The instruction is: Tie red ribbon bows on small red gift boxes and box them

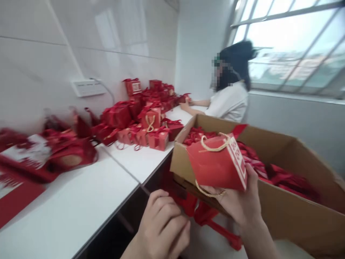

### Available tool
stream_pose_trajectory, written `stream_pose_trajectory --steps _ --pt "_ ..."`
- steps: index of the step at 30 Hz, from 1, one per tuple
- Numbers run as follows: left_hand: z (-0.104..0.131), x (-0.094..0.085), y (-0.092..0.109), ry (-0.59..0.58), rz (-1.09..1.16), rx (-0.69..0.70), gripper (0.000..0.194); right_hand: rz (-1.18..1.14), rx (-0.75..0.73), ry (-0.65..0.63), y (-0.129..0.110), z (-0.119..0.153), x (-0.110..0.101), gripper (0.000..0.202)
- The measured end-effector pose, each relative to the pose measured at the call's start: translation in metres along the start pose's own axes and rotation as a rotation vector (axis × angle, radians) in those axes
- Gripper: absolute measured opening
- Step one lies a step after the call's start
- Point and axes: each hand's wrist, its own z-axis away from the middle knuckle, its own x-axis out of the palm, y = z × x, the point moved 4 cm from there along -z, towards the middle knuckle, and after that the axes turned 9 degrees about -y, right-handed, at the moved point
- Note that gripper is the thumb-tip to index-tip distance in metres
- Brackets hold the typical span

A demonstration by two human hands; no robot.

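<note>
My right hand [242, 201] grips a red gift box [215, 165] from below and the right side. The box is tilted, has beige rope handles at top and bottom, and shows a white printed pattern on its right face. It is in front of the near wall of a large cardboard box [304, 212], which holds red ribbons or bags. Lower and to the left, my left hand [164, 226] is held apart from the gift box, fingers curled in; whether anything small is inside them is hidden.
A white table [81, 194] along the left wall bears many red gift boxes [159, 140] and red bags [72, 151]. A person [229, 100] in a white top sits at its far end, hands at a red box. A red stool [215, 226] stands below.
</note>
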Motion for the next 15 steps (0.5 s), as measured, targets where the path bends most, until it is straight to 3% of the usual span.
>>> stream_pose_trajectory --steps 2,5,10,15 --pt "-0.011 0.025 -0.014 -0.104 0.093 0.019 0.012 -0.133 0.065 0.062 -0.018 -0.002 -0.016 0.051" --pt "-0.032 0.065 -0.036 -0.195 0.163 0.001 0.013 -0.090 0.013 0.156 -0.044 -0.009 -0.045 0.046" --pt "-0.056 0.122 -0.070 -0.229 -0.042 -0.064 0.032 0.176 -0.266 0.363 -0.102 -0.018 -0.103 0.053" --pt "-0.049 0.158 -0.098 -0.276 -0.166 -0.095 0.032 0.610 -0.382 0.523 -0.163 -0.034 -0.164 0.062"
